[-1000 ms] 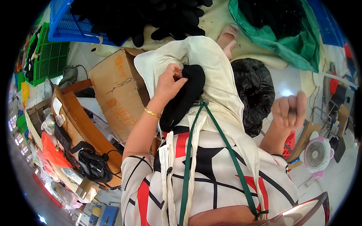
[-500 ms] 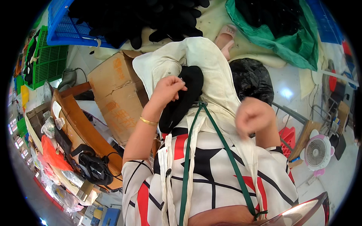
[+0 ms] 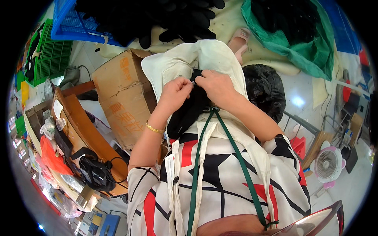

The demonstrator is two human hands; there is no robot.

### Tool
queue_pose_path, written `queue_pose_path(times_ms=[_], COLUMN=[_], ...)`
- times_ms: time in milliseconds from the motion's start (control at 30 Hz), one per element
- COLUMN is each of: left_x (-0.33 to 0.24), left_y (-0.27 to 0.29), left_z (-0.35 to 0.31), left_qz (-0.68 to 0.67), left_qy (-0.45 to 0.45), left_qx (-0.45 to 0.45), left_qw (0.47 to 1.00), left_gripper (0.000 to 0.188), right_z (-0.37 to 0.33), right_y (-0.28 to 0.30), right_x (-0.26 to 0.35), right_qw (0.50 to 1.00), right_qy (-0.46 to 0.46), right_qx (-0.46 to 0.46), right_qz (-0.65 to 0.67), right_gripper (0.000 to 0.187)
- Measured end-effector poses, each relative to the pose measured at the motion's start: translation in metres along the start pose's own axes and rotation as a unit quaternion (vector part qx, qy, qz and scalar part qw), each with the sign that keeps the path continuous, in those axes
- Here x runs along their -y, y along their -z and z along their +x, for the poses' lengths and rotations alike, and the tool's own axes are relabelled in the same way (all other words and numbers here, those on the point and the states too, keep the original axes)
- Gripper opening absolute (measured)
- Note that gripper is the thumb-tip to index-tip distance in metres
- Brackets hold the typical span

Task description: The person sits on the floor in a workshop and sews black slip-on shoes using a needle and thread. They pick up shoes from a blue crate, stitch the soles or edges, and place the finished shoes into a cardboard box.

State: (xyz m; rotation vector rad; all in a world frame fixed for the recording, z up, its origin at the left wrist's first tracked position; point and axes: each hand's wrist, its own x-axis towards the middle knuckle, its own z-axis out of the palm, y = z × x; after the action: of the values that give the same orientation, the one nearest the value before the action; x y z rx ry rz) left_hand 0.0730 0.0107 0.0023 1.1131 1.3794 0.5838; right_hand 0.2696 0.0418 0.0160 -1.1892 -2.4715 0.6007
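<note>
A long, rounded black fabric piece [image 3: 184,118] lies on the cream apron [image 3: 214,53] over my lap. Over its upper end, my left hand [image 3: 176,92] is closed in a pinch, fingertips at the edge of the fabric. My right hand [image 3: 215,86] comes in from the other side, thumb and fingers closed on the black fabric. The fingertips of the two hands nearly meet, and anything small between them is too fine to make out. The middle of the piece is partly in shadow beneath my hands.
Black pieces heap beside a blue basket [image 3: 84,29] ahead. A green sack [image 3: 267,45] stands at far right, with a pink slipper [image 3: 238,44] and a black plastic bag [image 3: 264,92] nearer. Left are a cardboard box [image 3: 122,94] and wooden bench [image 3: 84,133]; right, a fan [image 3: 329,164].
My right hand has swung in from the right, where it was blurred and apart, to the upper end of the black fabric piece. My left hand has stayed nearly in place.
</note>
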Motion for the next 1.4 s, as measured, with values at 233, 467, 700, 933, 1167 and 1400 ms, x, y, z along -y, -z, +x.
queue_pose_path(times_ms=[233,467,700,933,1167,1400], left_x=[0.016,0.004,0.004,0.01,-0.016,-0.012], left_y=[-0.002,0.001,0.001,-0.008,-0.02,-0.026], left_z=[0.007,0.0,-0.004,-0.004,-0.011,-0.005], left_qz=[-0.061,-0.167,-0.227,-0.035,0.269,0.457], left_qy=[0.056,0.11,0.098,-0.052,-0.205,-0.32], left_qx=[0.013,0.04,0.046,-0.018,-0.127,-0.152], left_qw=[0.996,0.979,0.968,0.998,0.933,0.816], left_gripper=[0.014,0.011,0.011,0.009,0.006,0.01], right_z=[-0.001,-0.006,-0.062,-0.083,-0.08,-0.06], right_y=[-0.016,0.003,0.036,0.028,0.037,0.07], right_x=[-0.003,-0.022,-0.115,-0.121,-0.115,-0.08], right_qw=[0.988,0.718,0.451,0.469,0.52,0.602], right_qy=[-0.047,-0.286,-0.328,-0.357,-0.346,-0.307], right_qx=[-0.013,-0.052,-0.287,-0.308,-0.316,-0.304], right_qz=[0.144,0.633,0.779,0.747,0.714,0.671], right_gripper=[0.006,0.016,0.009,0.008,0.007,0.008])
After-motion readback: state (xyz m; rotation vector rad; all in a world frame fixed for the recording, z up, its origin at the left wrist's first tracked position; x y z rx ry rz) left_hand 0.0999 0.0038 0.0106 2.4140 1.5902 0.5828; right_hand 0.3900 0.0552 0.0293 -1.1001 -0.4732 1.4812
